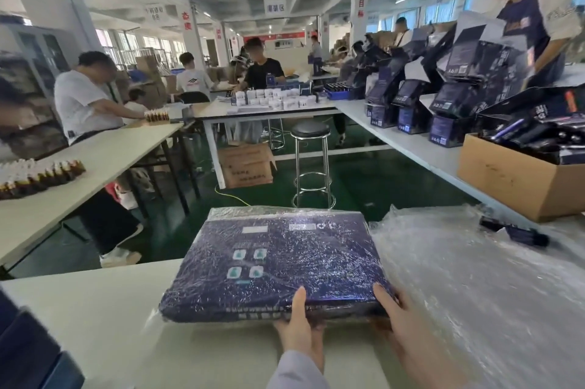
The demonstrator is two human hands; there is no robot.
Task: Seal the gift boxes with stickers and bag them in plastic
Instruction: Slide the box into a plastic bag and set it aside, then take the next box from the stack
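Observation:
A flat dark-blue gift box (278,262) wrapped in a clear plastic bag lies in front of me, its far end reaching past the edge of the white table (95,319). My left hand (300,328) grips its near edge, thumb on top and fingers underneath. My right hand (408,335) holds the near right corner the same way, thumb on the top face. A heap of clear plastic bags (474,287) lies right beside the box, to its right.
A cardboard carton (519,179) of dark packets and open dark-blue boxes (449,110) stand on the right table. A metal stool (311,164) is on the green floor ahead. Small bottles (38,175) line the left table. Several people work at the tables.

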